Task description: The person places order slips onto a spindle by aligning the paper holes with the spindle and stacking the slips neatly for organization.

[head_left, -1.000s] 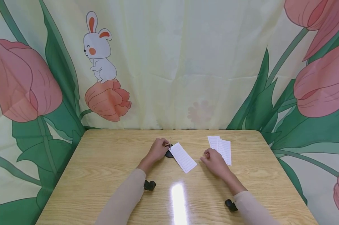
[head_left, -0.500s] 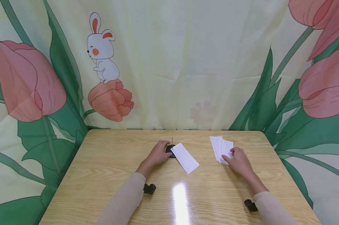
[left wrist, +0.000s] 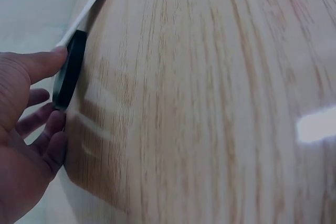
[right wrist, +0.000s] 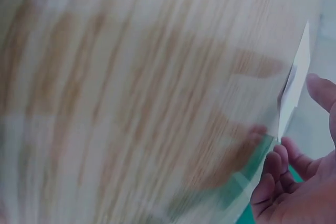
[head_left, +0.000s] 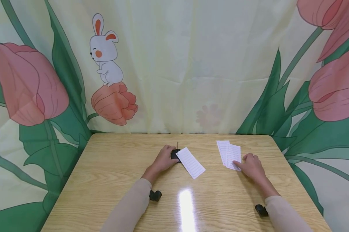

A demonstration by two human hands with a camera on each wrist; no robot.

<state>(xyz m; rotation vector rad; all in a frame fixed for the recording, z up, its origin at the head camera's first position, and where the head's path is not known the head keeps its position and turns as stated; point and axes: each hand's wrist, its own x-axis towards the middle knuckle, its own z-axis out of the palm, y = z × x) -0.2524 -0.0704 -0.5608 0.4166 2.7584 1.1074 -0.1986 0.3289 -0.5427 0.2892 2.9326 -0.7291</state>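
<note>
In the head view, my left hand (head_left: 164,158) holds the black round base of a receipt spike (head_left: 174,154), thumb on the near side and fingers on the far side. Its thin rod points up. A printed slip of paper (head_left: 191,163) has one corner at the rod and slants toward the right. The left wrist view shows my thumb and curled fingers at the edge of the black base (left wrist: 71,72). On the right, two more printed slips (head_left: 233,155) overlap. My right hand (head_left: 253,167) is beside them, thumb over the front slip's near corner, fingers loosely bent by its edge (right wrist: 295,90).
The wooden table (head_left: 119,154) ends at a curtain (head_left: 168,80) printed with tulips and a rabbit. A black wrist device (head_left: 155,195) sits on the left forearm, another (head_left: 261,210) on the right one. Light glares on the near tabletop.
My right hand has moved right, from in front of the two overlapping slips to their right edge. The left hand has stayed at the receipt spike, with small finger shifts.
</note>
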